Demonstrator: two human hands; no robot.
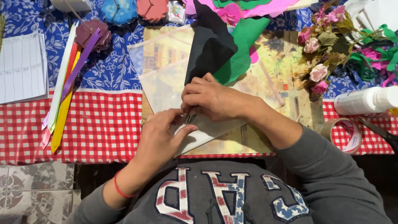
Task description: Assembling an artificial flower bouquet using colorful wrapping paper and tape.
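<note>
My right hand is closed around a thin dark tool, its tip pressed onto a translucent sheet of paper lying on a yellowish picture board. My left hand lies flat on the near corner of that sheet, fingers spread, thumb next to the tool tip. A black paper piece and a green paper piece lie just beyond my right hand.
Long coloured paper strips lie at left on the red checked cloth, near a white lined sheet. At right are paper flowers, a white glue bottle, a tape roll and scissors. Scalloped paper discs lie far back.
</note>
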